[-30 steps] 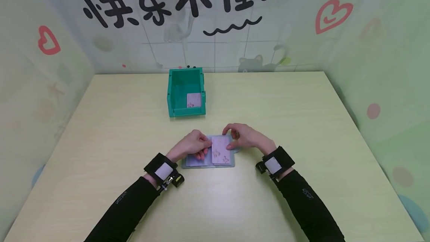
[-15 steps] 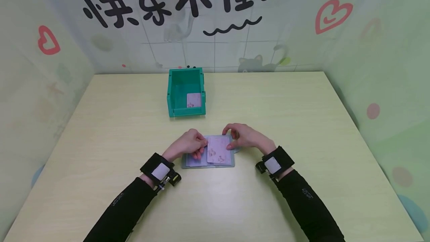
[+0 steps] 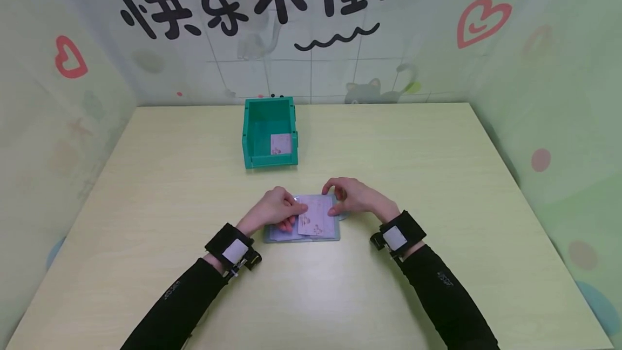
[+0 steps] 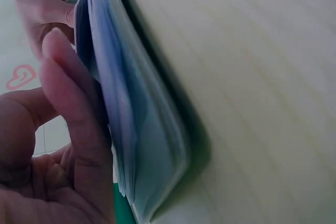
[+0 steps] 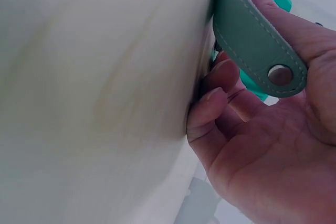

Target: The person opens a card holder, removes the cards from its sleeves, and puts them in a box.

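A grey-green card holder (image 3: 301,238) lies open on the table near the front, its blue-tinted clear sleeves (image 4: 142,129) showing. My left hand (image 3: 291,212) rests on the left page and pinches a pink patterned card (image 3: 316,219) that lies tilted over the right page. My right hand (image 3: 337,201) holds the holder's right edge, with its green snap strap (image 5: 252,40) lying against the thumb and the fingers curled down to the table.
A green open-fronted bin (image 3: 251,139) stands behind the holder towards the back, with another pink card (image 3: 280,145) leaning inside. The pale wooden table (image 3: 413,145) is closed in by decorated walls on three sides.
The pink card has shifted slightly left and tilted over the right page, moved by my left hand. My right hand has stayed in place.
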Tool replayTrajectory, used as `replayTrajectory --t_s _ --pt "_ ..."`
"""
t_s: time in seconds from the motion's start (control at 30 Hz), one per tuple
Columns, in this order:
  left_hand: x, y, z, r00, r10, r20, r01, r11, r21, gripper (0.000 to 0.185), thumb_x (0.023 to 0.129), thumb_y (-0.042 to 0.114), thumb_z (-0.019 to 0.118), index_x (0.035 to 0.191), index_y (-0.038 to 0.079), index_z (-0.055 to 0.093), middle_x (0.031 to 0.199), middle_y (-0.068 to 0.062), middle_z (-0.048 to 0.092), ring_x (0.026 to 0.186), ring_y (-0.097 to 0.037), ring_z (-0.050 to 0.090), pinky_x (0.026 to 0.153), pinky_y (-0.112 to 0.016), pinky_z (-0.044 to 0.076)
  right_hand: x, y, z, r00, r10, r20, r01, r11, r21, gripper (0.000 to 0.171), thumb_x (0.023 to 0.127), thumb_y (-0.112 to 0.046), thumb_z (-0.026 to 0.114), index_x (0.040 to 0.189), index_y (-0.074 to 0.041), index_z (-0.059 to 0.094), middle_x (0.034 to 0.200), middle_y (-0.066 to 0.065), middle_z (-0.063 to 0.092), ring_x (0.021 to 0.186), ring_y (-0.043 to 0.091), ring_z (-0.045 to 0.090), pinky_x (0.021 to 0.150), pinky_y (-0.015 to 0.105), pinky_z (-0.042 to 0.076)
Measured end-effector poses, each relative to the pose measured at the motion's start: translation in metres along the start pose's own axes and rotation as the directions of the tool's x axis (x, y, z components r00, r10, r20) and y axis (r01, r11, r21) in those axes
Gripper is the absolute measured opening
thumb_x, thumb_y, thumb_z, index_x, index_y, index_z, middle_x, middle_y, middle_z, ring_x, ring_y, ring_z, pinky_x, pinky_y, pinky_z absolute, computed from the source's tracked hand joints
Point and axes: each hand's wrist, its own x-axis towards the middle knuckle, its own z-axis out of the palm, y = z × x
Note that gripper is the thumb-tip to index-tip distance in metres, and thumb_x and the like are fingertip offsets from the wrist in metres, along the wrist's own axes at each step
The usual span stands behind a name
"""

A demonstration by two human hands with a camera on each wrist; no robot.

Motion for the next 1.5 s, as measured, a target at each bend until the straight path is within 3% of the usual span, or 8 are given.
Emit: replayTrajectory --t_s 0.2,0.53,0.73,0.87,1.03,1.23,1.37,1.5 --pt "0.001 -0.001 -0.006 0.999 0.001 0.038 0.0 0.999 -0.036 0.023 0.1 0.02 0.062 0.101 -0.003 0.066 0.07 -0.007 0.07 0.054 -0.011 0.067 0.055 -0.021 0.055 0.0 -0.001 -0.001 1.0 0.0 0.001 0.0 1.0 0.001 0.044 0.085 -0.019 0.081 0.123 -0.013 0.061 0.09 0.006 0.052 0.088 0.02 0.051 0.072 0.027 0.038" --pt "-0.003 -0.008 -0.015 1.0 -0.026 -0.007 0.025 0.992 -0.125 0.039 0.101 0.011 0.059 0.132 -0.01 0.052 0.101 -0.019 0.071 0.067 -0.011 0.066 0.063 -0.023 0.058 0.0 -0.004 -0.003 1.0 -0.002 0.009 0.002 1.0 0.003 0.044 0.085 -0.017 0.081 0.124 -0.012 0.061 0.091 0.005 0.052 0.088 0.02 0.051 0.072 0.027 0.039" --pt "-0.012 -0.011 -0.026 1.0 0.015 -0.001 -0.016 0.993 -0.115 0.047 0.099 0.007 0.06 0.14 -0.009 0.045 0.106 -0.019 0.069 0.08 -0.015 0.066 0.066 -0.026 0.06 0.001 -0.005 -0.004 1.0 -0.001 0.0 0.001 1.0 -0.002 0.044 0.084 -0.016 0.082 0.123 -0.012 0.061 0.091 0.005 0.051 0.088 0.02 0.05 0.072 0.027 0.038" --pt "-0.015 -0.011 -0.036 0.999 0.031 -0.027 -0.033 0.993 -0.114 0.049 0.099 0.004 0.058 0.144 -0.008 0.043 0.111 -0.021 0.064 0.09 -0.021 0.066 0.068 -0.029 0.061 0.0 -0.004 -0.004 1.0 0.001 0.008 -0.001 1.0 0.0 0.044 0.085 -0.016 0.081 0.124 -0.012 0.061 0.092 0.006 0.051 0.089 0.02 0.05 0.072 0.027 0.039" --pt "-0.01 -0.007 -0.045 0.99 0.083 -0.115 -0.101 0.981 -0.166 0.052 0.099 0.002 0.057 0.147 -0.005 0.041 0.119 -0.024 0.057 0.098 -0.027 0.063 0.071 -0.031 0.061 -0.003 -0.002 -0.004 1.0 0.009 -0.007 -0.009 1.0 0.006 0.043 0.085 -0.017 0.082 0.123 -0.012 0.062 0.092 0.006 0.052 0.089 0.021 0.051 0.073 0.028 0.039" --pt "0.002 -0.007 -0.052 0.946 0.127 -0.298 -0.195 0.958 -0.211 0.052 0.099 0.002 0.058 0.149 0.0 0.043 0.123 -0.027 0.062 0.095 -0.023 0.066 0.074 -0.027 0.061 -0.005 0.002 -0.001 1.0 0.003 0.005 -0.003 1.0 0.017 0.044 0.085 -0.018 0.081 0.124 -0.012 0.061 0.093 0.007 0.052 0.09 0.02 0.051 0.073 0.027 0.04" --pt "0.013 -0.006 -0.057 0.895 0.114 -0.431 -0.227 0.948 -0.221 0.05 0.098 0.003 0.061 0.147 0.003 0.048 0.122 -0.026 0.066 0.089 -0.018 0.067 0.076 -0.028 0.061 -0.004 0.002 0.001 1.0 -0.007 0.002 0.007 1.0 0.015 0.043 0.085 -0.018 0.081 0.123 -0.012 0.061 0.092 0.006 0.052 0.09 0.02 0.051 0.072 0.027 0.04" --pt "0.023 -0.002 -0.061 0.839 0.085 -0.538 -0.231 0.95 -0.209 0.049 0.098 0.007 0.063 0.145 0.007 0.052 0.121 -0.023 0.068 0.089 -0.02 0.066 0.074 -0.021 0.058 -0.003 0.001 0.001 1.0 -0.011 0.001 0.011 1.0 0.015 0.043 0.085 -0.018 0.081 0.123 -0.012 0.062 0.092 0.006 0.052 0.09 0.02 0.051 0.072 0.027 0.04"
